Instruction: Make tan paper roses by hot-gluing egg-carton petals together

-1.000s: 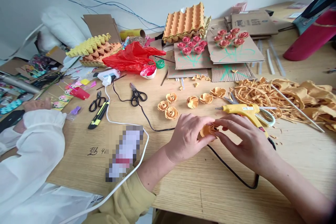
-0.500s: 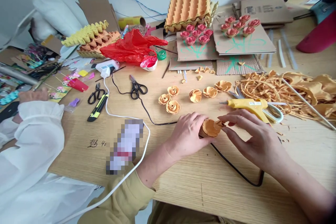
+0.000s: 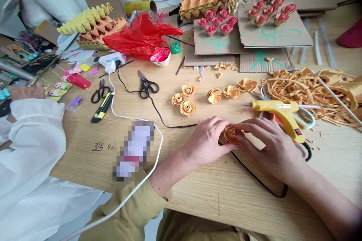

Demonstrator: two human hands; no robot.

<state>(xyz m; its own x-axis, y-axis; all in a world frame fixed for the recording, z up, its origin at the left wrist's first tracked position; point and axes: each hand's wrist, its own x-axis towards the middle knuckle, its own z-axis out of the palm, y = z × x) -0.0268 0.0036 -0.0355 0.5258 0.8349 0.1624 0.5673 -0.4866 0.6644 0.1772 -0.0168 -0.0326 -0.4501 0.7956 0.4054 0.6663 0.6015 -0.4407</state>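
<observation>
Head view shows an orange paper flower (image 3: 232, 134) held between the two hands, just above the desk (image 3: 195, 196). Its form is round, so I cannot name a long axis; its opening is turned upward. The left hand (image 3: 209, 138) grips it from the left side, and the right hand (image 3: 267, 145) has its fingers bent against the right side; both are touching it, so neither is nearer. Just beyond the right hand lies a yellow glue gun (image 3: 275, 107), its nozzle pointing to the left. Straight beyond the flower are three open cups (image 3: 214, 95), and to their left three small roses (image 3: 188, 108). Farther right is a heap of strips (image 3: 294, 88). Toward the desk's front edge there is open room, crossed only by a black cord (image 3: 254, 179).
</observation>
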